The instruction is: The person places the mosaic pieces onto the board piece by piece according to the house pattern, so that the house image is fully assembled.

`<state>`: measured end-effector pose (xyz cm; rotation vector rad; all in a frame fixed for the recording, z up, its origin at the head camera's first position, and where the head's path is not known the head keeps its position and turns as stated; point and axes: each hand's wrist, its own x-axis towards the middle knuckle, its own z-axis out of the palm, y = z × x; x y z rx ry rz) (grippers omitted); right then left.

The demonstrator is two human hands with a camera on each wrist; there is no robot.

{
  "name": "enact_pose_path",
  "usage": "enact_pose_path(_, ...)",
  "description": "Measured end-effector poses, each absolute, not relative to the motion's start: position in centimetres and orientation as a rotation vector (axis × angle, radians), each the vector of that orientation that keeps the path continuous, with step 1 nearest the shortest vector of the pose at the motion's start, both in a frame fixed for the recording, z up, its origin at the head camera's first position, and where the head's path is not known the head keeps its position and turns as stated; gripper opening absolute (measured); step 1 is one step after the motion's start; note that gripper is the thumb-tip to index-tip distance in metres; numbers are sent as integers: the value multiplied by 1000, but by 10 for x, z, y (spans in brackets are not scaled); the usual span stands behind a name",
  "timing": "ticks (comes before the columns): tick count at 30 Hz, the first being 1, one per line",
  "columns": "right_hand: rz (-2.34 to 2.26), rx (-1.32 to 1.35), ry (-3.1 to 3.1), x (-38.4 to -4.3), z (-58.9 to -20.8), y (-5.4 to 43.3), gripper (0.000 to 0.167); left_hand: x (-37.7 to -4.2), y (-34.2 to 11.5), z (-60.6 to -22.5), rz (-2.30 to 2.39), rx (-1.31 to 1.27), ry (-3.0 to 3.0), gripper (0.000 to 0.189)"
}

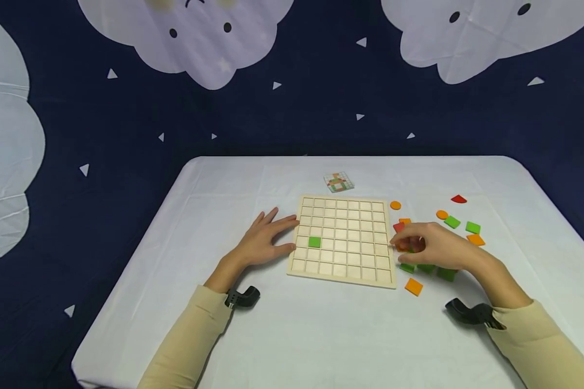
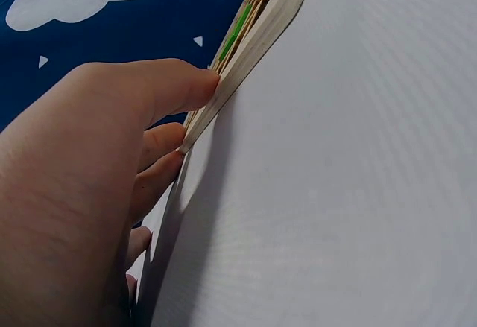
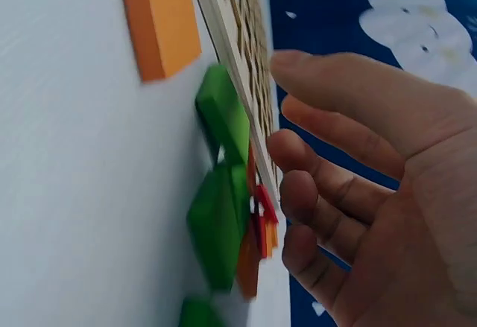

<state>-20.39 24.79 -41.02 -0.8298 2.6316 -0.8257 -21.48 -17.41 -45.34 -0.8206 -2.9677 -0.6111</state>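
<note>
A pale wooden grid board [image 1: 340, 235] lies on the table, with one green square tile [image 1: 314, 242] in a cell near its left side. My left hand [image 1: 259, 242] has its thumb and fingertips at the board's left edge, fingers spread. Close to the right edge, my right hand [image 1: 438, 246] hovers over a group of loose tiles, its fingers loosely bent. In the right wrist view, nothing shows between that thumb and the fingers. Green tiles [image 3: 216, 223] and an orange tile [image 3: 168, 25] lie below it. Part of the group is hidden under the hand.
Beyond the board lies a small printed card [image 1: 338, 182]. Farther right are a red piece [image 1: 459, 199], orange discs [image 1: 395, 205] and more green and orange tiles. An orange square [image 1: 413, 287] sits nearest the front. White cloth covers the table [image 1: 292, 335].
</note>
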Motion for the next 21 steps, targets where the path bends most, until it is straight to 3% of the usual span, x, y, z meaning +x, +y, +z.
enact_pose_path(11, -801, -805, 2554, -195, -415, 263, 38, -214, -172, -452, -603, -827, -2970, 62)
enact_pose_path(21, -749, -856, 2618, -196, -415, 262, 25, -213, -173, -451, -627, -824, -2965, 62)
